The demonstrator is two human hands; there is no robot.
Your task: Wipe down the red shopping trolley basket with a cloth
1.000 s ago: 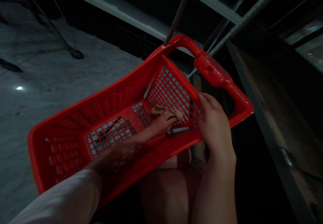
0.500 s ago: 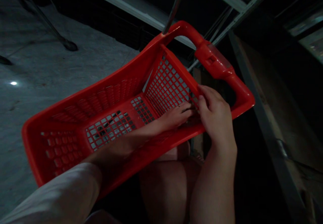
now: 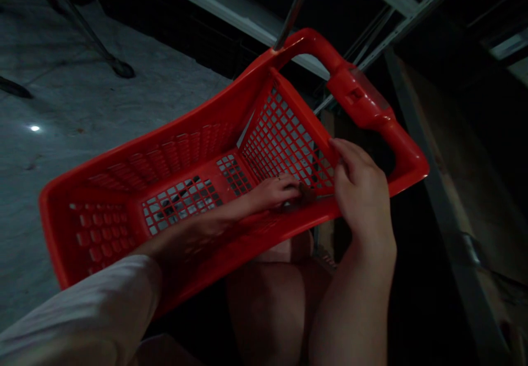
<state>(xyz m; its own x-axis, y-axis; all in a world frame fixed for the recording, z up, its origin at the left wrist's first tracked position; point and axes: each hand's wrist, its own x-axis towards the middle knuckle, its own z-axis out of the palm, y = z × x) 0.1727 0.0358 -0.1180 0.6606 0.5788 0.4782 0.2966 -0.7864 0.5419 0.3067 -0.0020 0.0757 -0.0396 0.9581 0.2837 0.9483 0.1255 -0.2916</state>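
A red plastic shopping cart basket (image 3: pixel 173 121) lies across the view, its moulded handle (image 3: pixel 361 99) at the upper right. My left hand (image 3: pixel 277 191) reaches down inside, near the lower corner of the hinged mesh panel (image 3: pixel 284 135). Its fingers are curled around or against something small, dark and brownish, too dim to name. At the panel's upper right corner, my right hand (image 3: pixel 363 190) grips the edge between thumb and fingers, beside the basket's rim.
Grey concrete floor (image 3: pixel 165 86) shows on the left, with dark metal legs (image 3: pixel 121 69) standing on it. Behind the handle runs a pale metal shelf frame (image 3: pixel 408 20). A dark ledge (image 3: pixel 437 179) lines the right side. My bare knees (image 3: pixel 268 300) are below the basket.
My left hand has drawn back from the panel's corner, and its fingers have curled. My right hand keeps its grip on the panel edge. The whole view has shifted slightly.
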